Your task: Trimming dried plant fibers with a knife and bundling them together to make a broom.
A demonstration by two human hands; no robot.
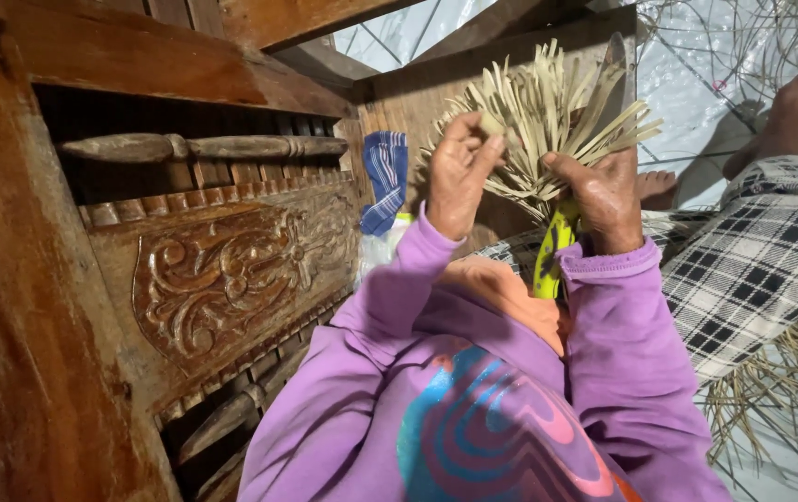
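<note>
Bundle of pale leaf strips [548, 121] held upright between both hands, long axis fanning up and away. Left hand [459, 172] fingers pinched on one strip; right hand [604, 200] clamped around bundle base, nearer.

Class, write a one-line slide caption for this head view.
Both hands, left and right, grip a fan of pale leaf strips beside a carved wooden panel.

Two hands [459, 172] [604, 200], two bare feet [794, 112] [657, 186] — one strip bundle [548, 116], one blue cloth [385, 177].
</note>
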